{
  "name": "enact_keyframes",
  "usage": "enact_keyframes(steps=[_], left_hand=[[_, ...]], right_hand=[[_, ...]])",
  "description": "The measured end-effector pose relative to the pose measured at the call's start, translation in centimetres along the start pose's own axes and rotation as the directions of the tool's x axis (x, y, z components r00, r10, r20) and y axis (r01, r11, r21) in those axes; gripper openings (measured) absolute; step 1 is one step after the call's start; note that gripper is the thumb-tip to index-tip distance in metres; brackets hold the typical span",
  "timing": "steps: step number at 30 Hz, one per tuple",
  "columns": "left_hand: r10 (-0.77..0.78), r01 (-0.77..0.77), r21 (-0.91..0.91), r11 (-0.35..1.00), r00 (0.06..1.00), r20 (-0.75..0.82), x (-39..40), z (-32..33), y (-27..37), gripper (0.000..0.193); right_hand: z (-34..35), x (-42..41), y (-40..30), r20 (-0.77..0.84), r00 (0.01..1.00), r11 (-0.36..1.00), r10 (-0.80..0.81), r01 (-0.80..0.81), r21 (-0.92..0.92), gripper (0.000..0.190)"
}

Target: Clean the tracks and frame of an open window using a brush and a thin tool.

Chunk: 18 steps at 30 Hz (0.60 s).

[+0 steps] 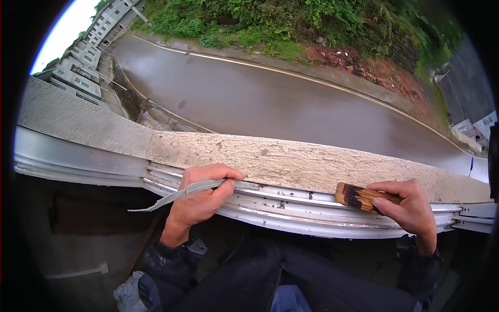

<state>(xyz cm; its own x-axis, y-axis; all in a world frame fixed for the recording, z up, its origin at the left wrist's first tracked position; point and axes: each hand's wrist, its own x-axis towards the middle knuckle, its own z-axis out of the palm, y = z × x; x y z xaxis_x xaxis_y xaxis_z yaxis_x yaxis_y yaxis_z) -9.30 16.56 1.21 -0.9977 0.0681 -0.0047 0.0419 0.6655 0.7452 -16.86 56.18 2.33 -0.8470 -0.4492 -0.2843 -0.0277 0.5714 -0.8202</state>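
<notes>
Between the thumb and fingers of my left hand is a thin grey strip, whose curved tail hangs past my wrist to the left. Its straight flat end lies along the outer edge of a white metal window track. My right hand grips a short wooden block with a dark, burnt-looking patch. The block is over the track's outer edge, to the right of the strip's end. Dark specks of dirt lie in the track's grooves.
Beyond the track runs a rough plastered ledge with small chips on it. Past its edge is a drop to a wet road. Metal frame sections join at the left. Inside, a pale angled strip and crumpled plastic lie lower left.
</notes>
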Motion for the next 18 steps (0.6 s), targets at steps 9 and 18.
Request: enact_keyframes(steps=[9,18], left_hand=[[0.184,-0.183,-0.038,0.982,0.983,0.017,1.8,5.8,2.9,0.015],[0.216,-0.213,-0.070,0.974,0.976,0.033,3.1,8.6,4.6,0.015]], right_hand=[[0.4,0.1,-0.1,0.018,1.000,1.000,-0.015,0.015,0.017,0.028],[2.2,0.8,0.1,0.021,0.992,0.992,-0.124,0.124,-0.004,0.029]])
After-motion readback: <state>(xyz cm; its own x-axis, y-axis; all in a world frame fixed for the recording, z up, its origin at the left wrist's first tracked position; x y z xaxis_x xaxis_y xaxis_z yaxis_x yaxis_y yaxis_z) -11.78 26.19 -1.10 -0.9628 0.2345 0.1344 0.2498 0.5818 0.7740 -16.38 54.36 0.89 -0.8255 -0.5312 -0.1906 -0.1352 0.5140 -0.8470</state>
